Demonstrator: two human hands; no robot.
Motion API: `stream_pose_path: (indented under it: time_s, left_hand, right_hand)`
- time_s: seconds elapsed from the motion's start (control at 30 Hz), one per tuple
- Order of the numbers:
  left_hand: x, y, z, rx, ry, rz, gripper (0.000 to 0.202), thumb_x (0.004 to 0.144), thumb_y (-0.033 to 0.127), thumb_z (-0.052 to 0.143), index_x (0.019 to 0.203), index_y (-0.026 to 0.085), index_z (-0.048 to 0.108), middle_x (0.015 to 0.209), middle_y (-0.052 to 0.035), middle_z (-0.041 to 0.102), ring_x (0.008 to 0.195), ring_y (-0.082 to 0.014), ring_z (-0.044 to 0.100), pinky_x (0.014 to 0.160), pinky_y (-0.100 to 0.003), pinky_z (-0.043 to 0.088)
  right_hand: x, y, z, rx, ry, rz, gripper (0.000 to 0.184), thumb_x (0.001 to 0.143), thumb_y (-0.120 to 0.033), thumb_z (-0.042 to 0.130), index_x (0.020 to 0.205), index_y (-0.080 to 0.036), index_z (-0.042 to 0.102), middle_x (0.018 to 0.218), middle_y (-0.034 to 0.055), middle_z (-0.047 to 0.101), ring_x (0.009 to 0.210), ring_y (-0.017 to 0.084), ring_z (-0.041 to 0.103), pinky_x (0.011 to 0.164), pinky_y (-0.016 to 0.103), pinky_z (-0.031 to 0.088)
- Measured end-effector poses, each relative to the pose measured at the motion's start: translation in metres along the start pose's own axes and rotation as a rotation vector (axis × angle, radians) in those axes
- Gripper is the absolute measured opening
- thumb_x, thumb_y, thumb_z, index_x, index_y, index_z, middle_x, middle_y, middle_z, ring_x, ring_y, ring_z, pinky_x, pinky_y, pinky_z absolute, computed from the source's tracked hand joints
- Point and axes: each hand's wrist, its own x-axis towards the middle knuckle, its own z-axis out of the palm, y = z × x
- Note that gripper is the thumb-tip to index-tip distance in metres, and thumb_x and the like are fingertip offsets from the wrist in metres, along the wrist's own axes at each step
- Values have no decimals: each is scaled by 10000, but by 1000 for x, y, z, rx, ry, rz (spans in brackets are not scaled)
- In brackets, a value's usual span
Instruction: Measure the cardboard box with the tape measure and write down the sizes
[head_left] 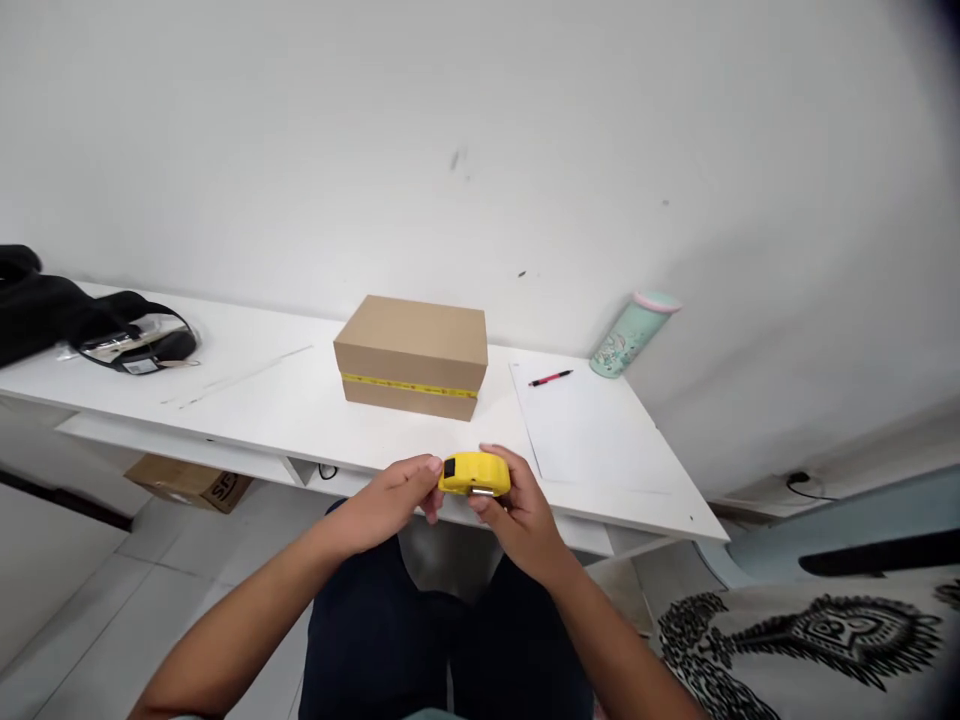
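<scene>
Both my hands hold a yellow tape measure (474,473) just in front of the white desk's near edge (375,462). My left hand (390,500) pinches its left side with curled fingers. My right hand (521,510) wraps round its right side, thumb near the metal tip. Behind it on the desk stands a closed brown cardboard box (412,350) with a yellow measuring band (409,384) across its front face. My dark-clad legs show below the hands.
A white paper sheet (577,425) with a red pen (550,378) lies to the box's right. A mint-green bottle (632,335) leans by the wall. A black bag (82,315) sits far left. Another cardboard box (191,482) is on the floor under the desk.
</scene>
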Motion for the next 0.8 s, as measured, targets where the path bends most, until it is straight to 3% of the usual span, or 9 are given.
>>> stream_pose_path:
  time_s: [0.07, 0.17, 0.23, 0.33, 0.43, 0.5, 0.57, 0.63, 0.8]
  left_hand:
    - [-1, 6, -9, -143, -37, 6, 542, 916, 734, 451, 784, 214, 527, 767, -5, 558, 721, -151, 562, 761, -322, 504]
    - [-1, 14, -28, -252, 13, 13, 528, 831, 721, 600, 719, 221, 475, 651, 33, 456, 599, -117, 461, 672, -307, 502]
    - [4, 22, -51, -266, 195, 4, 485, 790, 648, 665, 685, 227, 447, 586, 58, 376, 537, -105, 395, 626, -311, 513]
    - [21, 36, -110, -181, 621, 44, 400, 792, 520, 636, 645, 229, 404, 563, 56, 367, 529, -110, 415, 618, -303, 525]
    - [43, 42, -173, -110, 868, 18, 343, 895, 413, 512, 643, 219, 386, 579, 51, 398, 524, -96, 416, 604, -255, 486]
    - [58, 36, -200, -43, 968, -60, 332, 944, 400, 498, 684, 197, 464, 618, 40, 462, 539, -96, 445, 598, -260, 482]
    - [70, 24, -209, 35, 998, -133, 305, 975, 427, 544, 843, 155, 585, 751, 11, 578, 625, -103, 537, 633, -272, 511]
    - [78, 10, -204, 110, 975, -163, 313, 966, 453, 592, 966, 142, 627, 862, -12, 634, 706, -118, 594, 659, -286, 528]
    - [85, -9, -176, 298, 952, -78, 330, 902, 467, 607, 724, 192, 572, 729, -2, 599, 698, -170, 555, 649, -303, 449]
  right_hand:
    - [15, -13, 5, -64, -54, -35, 541, 869, -389, 745, 1359, -329, 521, 1067, 38, 691, 861, 202, 674, 752, 346, 575]
    - [38, -26, 12, -113, -116, -61, 441, 857, -406, 758, 1260, -307, 606, 1085, 34, 691, 909, 202, 664, 795, 346, 563]
    - [56, -32, 9, -62, -94, -45, 398, 847, -449, 761, 1186, -285, 631, 982, 18, 690, 772, 169, 643, 681, 311, 553]
    - [91, -35, -12, 57, 81, -40, 427, 802, -523, 778, 1099, -258, 626, 852, -14, 657, 572, 112, 551, 533, 266, 495]
    - [129, -29, -49, 154, 290, -76, 415, 773, -565, 783, 960, -237, 612, 785, -39, 605, 535, 81, 511, 494, 228, 435]
    - [146, -18, -73, 258, 390, -64, 462, 704, -572, 832, 881, -229, 578, 717, -62, 550, 533, 69, 498, 474, 200, 399]
    - [152, -6, -91, 338, 464, -54, 531, 634, -593, 865, 858, -232, 546, 689, -81, 512, 527, 56, 484, 464, 177, 380]
    - [146, 7, -101, 358, 489, -48, 567, 614, -620, 862, 872, -237, 534, 692, -87, 508, 528, 52, 481, 472, 169, 387]
    - [119, 23, -101, 359, 453, -17, 529, 665, -606, 834, 934, -241, 561, 771, -60, 564, 589, 61, 525, 544, 187, 448]
